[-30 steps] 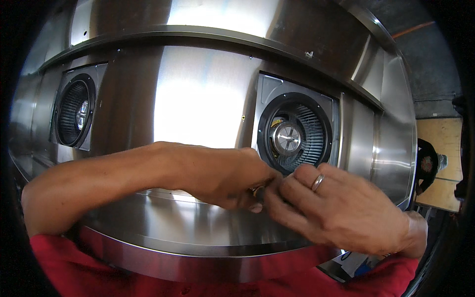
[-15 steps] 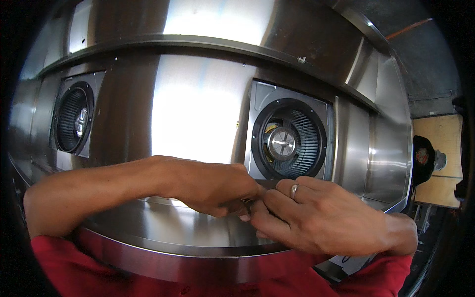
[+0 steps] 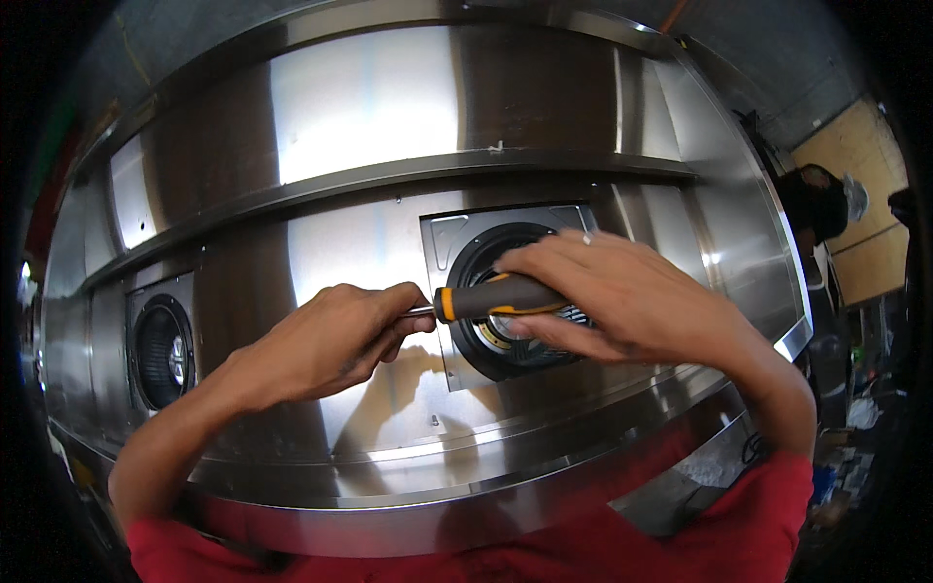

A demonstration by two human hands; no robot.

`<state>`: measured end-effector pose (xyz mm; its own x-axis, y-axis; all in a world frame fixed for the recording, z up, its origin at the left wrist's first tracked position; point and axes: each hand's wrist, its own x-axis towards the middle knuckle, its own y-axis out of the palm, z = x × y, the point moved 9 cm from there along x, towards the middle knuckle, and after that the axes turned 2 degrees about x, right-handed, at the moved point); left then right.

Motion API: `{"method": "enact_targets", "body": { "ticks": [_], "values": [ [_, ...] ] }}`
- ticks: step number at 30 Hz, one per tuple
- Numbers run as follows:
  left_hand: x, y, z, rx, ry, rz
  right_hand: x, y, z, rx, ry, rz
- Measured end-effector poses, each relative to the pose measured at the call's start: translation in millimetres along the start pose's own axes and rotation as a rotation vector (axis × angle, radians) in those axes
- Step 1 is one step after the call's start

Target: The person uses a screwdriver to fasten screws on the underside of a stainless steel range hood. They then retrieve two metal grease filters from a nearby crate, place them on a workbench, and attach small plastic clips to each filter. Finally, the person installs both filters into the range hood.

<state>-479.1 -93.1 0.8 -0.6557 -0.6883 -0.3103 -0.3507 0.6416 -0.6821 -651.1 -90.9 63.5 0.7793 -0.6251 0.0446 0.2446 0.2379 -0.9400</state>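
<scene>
My right hand grips the grey and orange handle of a screwdriver, held level in front of a round black fan set in a square steel plate. A ring sits on one finger of that hand. My left hand pinches the screwdriver's metal shaft near the plate's left edge; the tip is hidden by those fingers. Both forearms come up from the lower edge, with red sleeves at the bottom.
The fan plate is part of a large curved stainless steel panel with a ledge across it. A second round fan sits at the left. At the far right are wooden boards and clutter.
The view has tilted up and shifted. My hands, low and bunched together under the fan before, have risen and parted; the screwdriver handle now shows in my right hand across the fan.
</scene>
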Motion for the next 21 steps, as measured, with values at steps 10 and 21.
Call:
{"method": "enact_targets", "body": {
  "ticks": [10,21],
  "values": [
    [-129,-107,-21,0.238,-0.219,-0.73,27,-37,-271,-0.125,0.263,-0.055],
    [-521,114,11,0.099,-0.841,-1.861,-45,33,-506,-0.127,0.488,0.195]
  ]
}}
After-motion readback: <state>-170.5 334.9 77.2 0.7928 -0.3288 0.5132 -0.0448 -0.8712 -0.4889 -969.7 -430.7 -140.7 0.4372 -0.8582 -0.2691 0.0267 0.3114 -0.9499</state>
